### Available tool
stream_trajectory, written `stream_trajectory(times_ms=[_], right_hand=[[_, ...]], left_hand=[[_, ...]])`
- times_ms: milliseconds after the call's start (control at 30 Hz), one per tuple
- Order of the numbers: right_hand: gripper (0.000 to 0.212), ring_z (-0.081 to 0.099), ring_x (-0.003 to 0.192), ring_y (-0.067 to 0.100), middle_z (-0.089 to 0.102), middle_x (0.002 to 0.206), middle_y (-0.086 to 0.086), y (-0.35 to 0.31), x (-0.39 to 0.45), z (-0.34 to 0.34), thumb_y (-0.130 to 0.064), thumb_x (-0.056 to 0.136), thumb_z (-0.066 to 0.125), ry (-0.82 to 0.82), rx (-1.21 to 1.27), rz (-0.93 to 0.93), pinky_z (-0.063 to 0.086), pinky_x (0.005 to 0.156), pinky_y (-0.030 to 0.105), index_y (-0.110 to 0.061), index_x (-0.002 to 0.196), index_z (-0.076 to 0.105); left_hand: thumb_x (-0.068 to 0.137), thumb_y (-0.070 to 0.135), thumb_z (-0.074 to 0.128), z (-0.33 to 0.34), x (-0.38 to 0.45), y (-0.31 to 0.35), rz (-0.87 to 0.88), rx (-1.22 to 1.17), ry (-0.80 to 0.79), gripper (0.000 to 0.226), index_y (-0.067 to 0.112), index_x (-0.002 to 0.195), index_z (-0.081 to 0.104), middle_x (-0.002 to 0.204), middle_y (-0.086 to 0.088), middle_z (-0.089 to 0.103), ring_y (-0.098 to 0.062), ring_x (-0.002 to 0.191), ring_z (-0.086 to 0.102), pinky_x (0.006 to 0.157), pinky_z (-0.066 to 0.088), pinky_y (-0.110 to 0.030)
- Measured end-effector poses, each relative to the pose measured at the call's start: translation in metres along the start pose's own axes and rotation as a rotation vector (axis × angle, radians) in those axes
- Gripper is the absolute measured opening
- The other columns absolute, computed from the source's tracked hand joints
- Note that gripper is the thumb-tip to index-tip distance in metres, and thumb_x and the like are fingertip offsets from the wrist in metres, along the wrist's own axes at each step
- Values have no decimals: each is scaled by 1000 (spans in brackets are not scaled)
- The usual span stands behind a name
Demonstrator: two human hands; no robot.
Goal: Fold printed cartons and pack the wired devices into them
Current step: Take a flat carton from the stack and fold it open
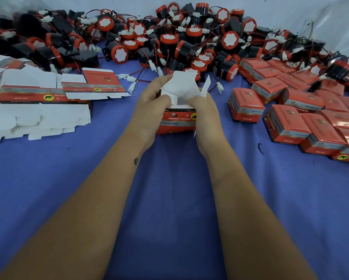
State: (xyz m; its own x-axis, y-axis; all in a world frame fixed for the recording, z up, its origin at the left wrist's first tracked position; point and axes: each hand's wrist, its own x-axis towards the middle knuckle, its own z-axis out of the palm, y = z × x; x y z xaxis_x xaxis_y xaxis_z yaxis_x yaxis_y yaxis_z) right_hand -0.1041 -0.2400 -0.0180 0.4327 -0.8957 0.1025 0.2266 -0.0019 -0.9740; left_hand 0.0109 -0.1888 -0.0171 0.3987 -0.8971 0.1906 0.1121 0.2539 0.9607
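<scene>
A red printed carton (pixel 178 121) stands on the blue cloth in the middle, its white top flaps (pixel 181 85) still up. My left hand (pixel 149 110) grips its left side, with fingers curled over a flap. My right hand (pixel 205 110) grips the right side, thumb pressing a flap inward. Behind the carton lies a big heap of black-and-red wired devices (pixel 169 39) with white plug connectors. Whether a device is inside the carton is hidden.
Flat unfolded cartons (pixel 40 102) are stacked at the left. Several closed red cartons (pixel 303 110) are piled at the right. A small black hook-shaped scrap (pixel 261 148) lies on the blue cloth (pixel 173 199) near them. A white sheet backs the heap.
</scene>
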Motion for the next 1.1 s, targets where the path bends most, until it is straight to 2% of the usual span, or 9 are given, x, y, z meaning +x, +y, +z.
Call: stream_trajectory(times_ms=[100, 200, 267, 367, 567, 700, 833, 933, 1100], right_hand=[[26, 68, 90, 20, 72, 102, 3, 1, -1, 2, -28, 89, 51, -18, 90, 25, 56, 72, 34, -25, 111, 66], [42, 67, 107, 18, 71, 115, 2, -4, 1, -1, -45, 101, 35, -13, 279, 21, 55, 87, 32, -20, 119, 64], [39, 67, 105, 9, 73, 110, -7, -7, 3, -5, -40, 106, 29, -12, 269, 1, 54, 85, 25, -25, 116, 64], [31, 64, 114, 22, 66, 126, 6, -4, 3, -3, -29, 104, 41, -38, 214, 2, 53, 89, 34, -19, 127, 60], [29, 63, 107, 26, 65, 125, 12, -3, 3, -2, -19, 95, 48, -101, 221, -21, 53, 88, 42, -20, 121, 61], [35, 65, 102, 20, 69, 115, -2, -3, 2, -3, -9, 96, 42, -176, 196, -35, 55, 84, 37, -30, 115, 63], [42, 64, 100, 23, 65, 122, 8, -4, 2, -2, -5, 89, 42, -158, 159, 5, 55, 80, 38, -27, 119, 61], [45, 63, 96, 25, 67, 116, 11, -5, 2, -1, 1, 88, 40, -138, 154, 26, 54, 76, 37, -24, 119, 60], [37, 65, 82, 18, 67, 98, 2, -9, -1, 0, 7, 91, 44, -80, 245, -29, 56, 65, 30, -22, 101, 64]], left_hand=[[76, 11, 44, 0, -1, -1, 2, 9, 12, 49, 28, 117, 65, 108, 2, 74, -15, 90, 69, 69, 58, -33], [75, 16, 44, -1, 1, 2, -19, -20, 98, 46, 34, 110, 66, 103, 10, 74, -11, 88, 70, 68, 58, -30], [76, 20, 44, 1, 1, 3, -31, -33, 121, 42, 39, 106, 66, 99, 15, 74, -9, 88, 70, 68, 57, -29], [82, 23, 42, 2, -2, 5, -24, 9, 117, 38, 42, 105, 64, 92, 22, 73, -1, 81, 69, 62, 55, -22], [90, 17, 40, 3, -6, 7, 10, 31, 100, 36, 43, 104, 61, 86, 26, 71, 3, 75, 68, 58, 54, -19], [87, 22, 41, 3, -6, 7, -1, 13, 102, 34, 42, 105, 61, 86, 24, 72, 2, 74, 68, 58, 54, -20], [84, 22, 41, 3, -5, 7, 14, 2, 96, 34, 40, 105, 62, 86, 22, 73, 2, 74, 68, 59, 53, -19], [82, 19, 42, 2, -4, 6, 33, -16, 87, 37, 37, 109, 60, 90, 15, 74, -3, 77, 69, 60, 54, -23], [79, 14, 44, 0, -4, 6, 86, -39, 94, 38, 41, 101, 58, 101, -4, 64, -14, 78, 66, 60, 54, -30]])
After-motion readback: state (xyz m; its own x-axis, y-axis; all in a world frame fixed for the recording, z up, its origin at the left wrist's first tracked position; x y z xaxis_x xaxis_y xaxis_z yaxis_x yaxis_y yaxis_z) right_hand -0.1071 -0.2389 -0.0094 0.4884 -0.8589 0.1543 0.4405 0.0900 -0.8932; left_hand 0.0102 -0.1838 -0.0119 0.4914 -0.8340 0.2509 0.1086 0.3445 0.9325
